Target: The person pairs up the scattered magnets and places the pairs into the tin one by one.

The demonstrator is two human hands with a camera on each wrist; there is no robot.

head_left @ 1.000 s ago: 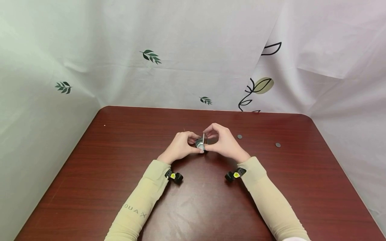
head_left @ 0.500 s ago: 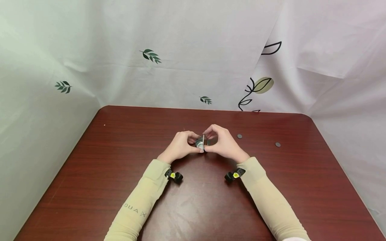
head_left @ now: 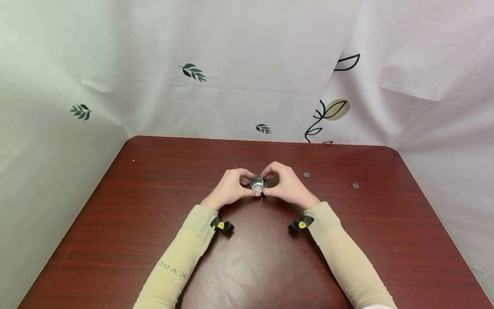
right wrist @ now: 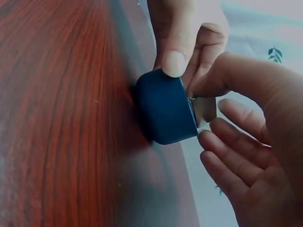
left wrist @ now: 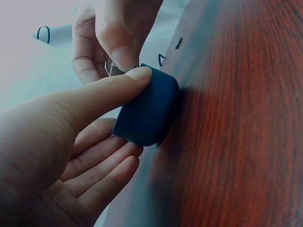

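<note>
A small round dark blue case (head_left: 257, 185) with a silvery inside stands on the red-brown table (head_left: 154, 206), between both hands. My left hand (head_left: 248, 185) grips its side, with the thumb (left wrist: 120, 85) on the blue shell (left wrist: 149, 111). My right hand (head_left: 270, 182) pinches the thin silvery lid (right wrist: 206, 109) at the top of the case (right wrist: 165, 111), thumb above and fingers below. The lid lies low against the case. Fingers hide what is inside.
Two small dark discs lie on the table to the right, one (head_left: 306, 175) near my right hand and one (head_left: 355, 186) farther out. White cloth with leaf prints (head_left: 193, 72) hangs behind and beside the table.
The silvery lid stood upright between my hands before; my right hand has now tipped it down onto the case. The left hand has kept its hold.
</note>
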